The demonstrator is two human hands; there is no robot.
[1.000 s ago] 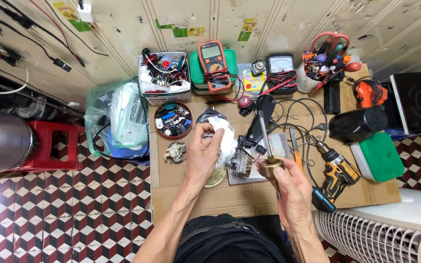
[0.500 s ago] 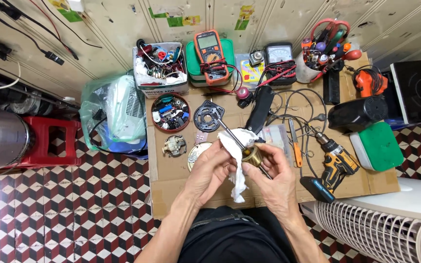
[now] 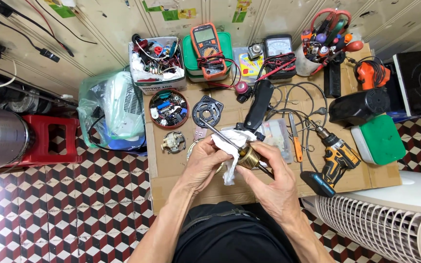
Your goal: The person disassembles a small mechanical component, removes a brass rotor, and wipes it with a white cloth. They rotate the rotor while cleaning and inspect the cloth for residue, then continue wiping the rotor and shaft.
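My right hand grips a brass-coloured rotor with a long steel shaft that points up and to the left. My left hand presses a crumpled white tissue against the shaft where it meets the brass part. Both hands hover over a sheet of brown cardboard on the floor, in front of my lap. A black round motor plate lies just beyond the shaft's tip.
A round tray of small parts, an orange multimeter, a box of wires, a yellow cordless drill, an orange screwdriver and a green-lidded box crowd the cardboard. A white fan stands at lower right, a red stool at left.
My left hand has picked up the white tissue and brought it onto the rotor's shaft. Both hands have drawn closer to my body with the rotor tilted.
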